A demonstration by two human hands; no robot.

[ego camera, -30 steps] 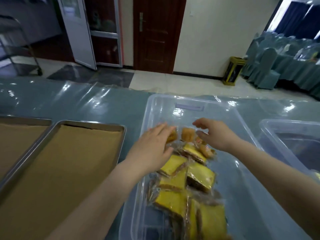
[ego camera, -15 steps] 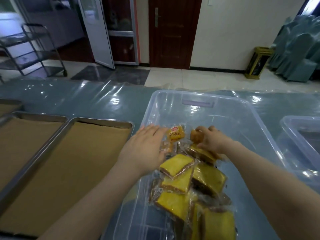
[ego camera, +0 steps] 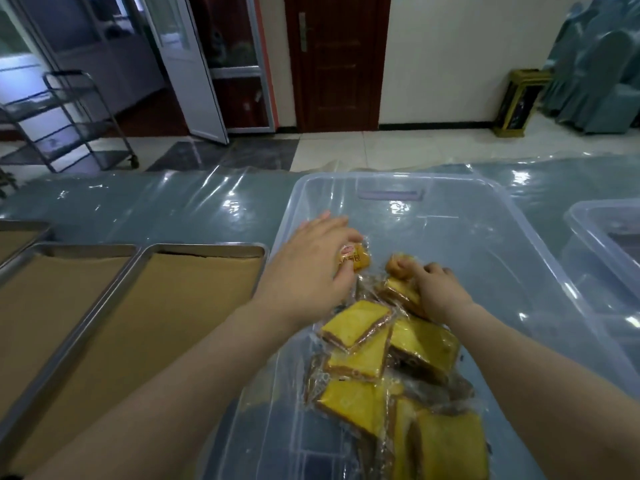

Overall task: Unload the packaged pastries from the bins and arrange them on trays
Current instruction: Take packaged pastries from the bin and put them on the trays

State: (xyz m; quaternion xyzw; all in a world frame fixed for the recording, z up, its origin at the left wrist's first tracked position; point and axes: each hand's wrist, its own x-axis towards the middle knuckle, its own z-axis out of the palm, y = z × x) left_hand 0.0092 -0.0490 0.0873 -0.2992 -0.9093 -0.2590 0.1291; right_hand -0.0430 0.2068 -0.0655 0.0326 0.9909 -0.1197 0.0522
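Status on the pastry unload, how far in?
Barely started. Done: nothing; the nearest tray shows only its brown liner. In hand: left hand and right hand each close on a small wrapped pastry in the clear bin. Left: the pile of yellow cake packs.

Second bin (ego camera: 602,244) cut off right, label print (ego camera: 351,258) unreadable

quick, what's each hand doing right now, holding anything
Left hand: closed on a small wrapped pastry in the clear bin.
Right hand: closed on a small round pastry in the same bin.
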